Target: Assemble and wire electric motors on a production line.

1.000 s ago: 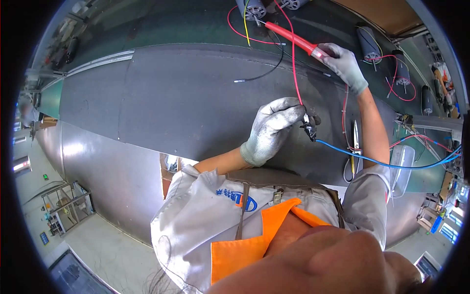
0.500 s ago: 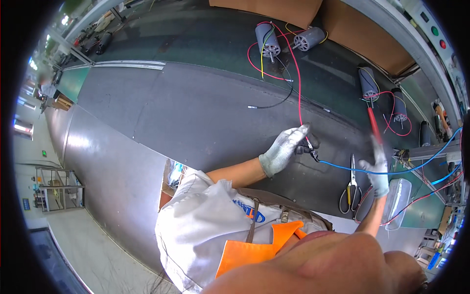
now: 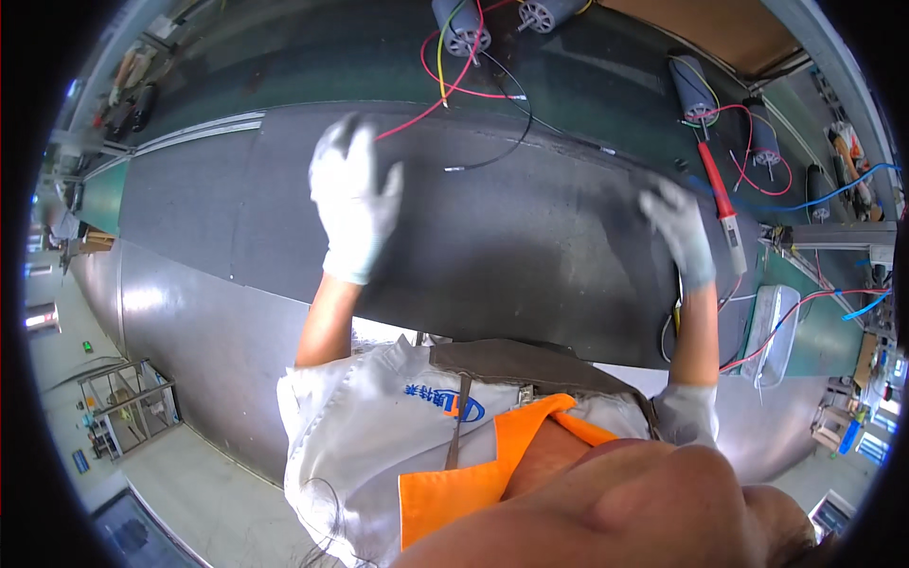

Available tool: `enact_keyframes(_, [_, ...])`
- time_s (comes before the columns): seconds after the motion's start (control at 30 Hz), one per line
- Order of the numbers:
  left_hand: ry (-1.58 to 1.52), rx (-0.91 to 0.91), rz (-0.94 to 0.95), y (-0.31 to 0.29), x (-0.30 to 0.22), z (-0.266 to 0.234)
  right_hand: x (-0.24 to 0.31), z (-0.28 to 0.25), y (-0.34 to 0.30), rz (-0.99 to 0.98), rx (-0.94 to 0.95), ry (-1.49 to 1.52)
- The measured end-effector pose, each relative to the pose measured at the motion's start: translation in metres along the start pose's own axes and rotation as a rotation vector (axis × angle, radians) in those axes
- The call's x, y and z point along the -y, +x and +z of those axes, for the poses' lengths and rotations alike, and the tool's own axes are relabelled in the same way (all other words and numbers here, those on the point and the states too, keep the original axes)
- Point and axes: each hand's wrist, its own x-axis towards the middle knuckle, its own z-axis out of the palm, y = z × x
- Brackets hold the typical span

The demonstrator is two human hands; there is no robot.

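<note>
My left hand (image 3: 355, 199), in a white glove, is raised over the left part of the dark bench mat (image 3: 530, 246). A red wire (image 3: 417, 119) runs from a grey cylindrical motor (image 3: 461, 28) into its fingers, which seem closed on it; the wire's end is hidden. My right hand (image 3: 679, 227), also gloved, hovers over the right side with blurred, spread fingers and nothing visible in them. Just right of it lies a red and grey pen-shaped tool (image 3: 721, 194). The blue cable (image 3: 824, 201) comes in from the right; its near end is smeared.
Another motor (image 3: 544, 13) lies at the back, with more motors (image 3: 694, 90) at the back right. A black wire (image 3: 516, 151) trails across the mat edge. A clear plastic box (image 3: 772, 336) stands at the right. Scissors are mostly hidden behind my right forearm.
My left hand has swung left and up, drawing the red wire with it, apart from the blue cable. My right hand has moved up and left. The red tool now shows fully; the view has shifted.
</note>
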Motion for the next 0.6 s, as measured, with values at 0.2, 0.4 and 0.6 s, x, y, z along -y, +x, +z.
enact_keyframes(0.2, [-0.4, 0.144, 0.654, 0.074, -0.078, 0.106, 0.039, 0.079, 0.201, -0.029, -0.268, 0.129])
enact_keyframes(0.4, [-0.242, 0.576, 0.605, 0.084, -0.067, 0.148, 0.045, 0.158, 0.341, 0.071, -0.413, 0.454])
enact_keyframes(0.6, [0.109, 0.537, 0.191, 0.055, 0.037, 0.093, 0.025, 0.174, 0.354, -0.034, -0.551, 0.811])
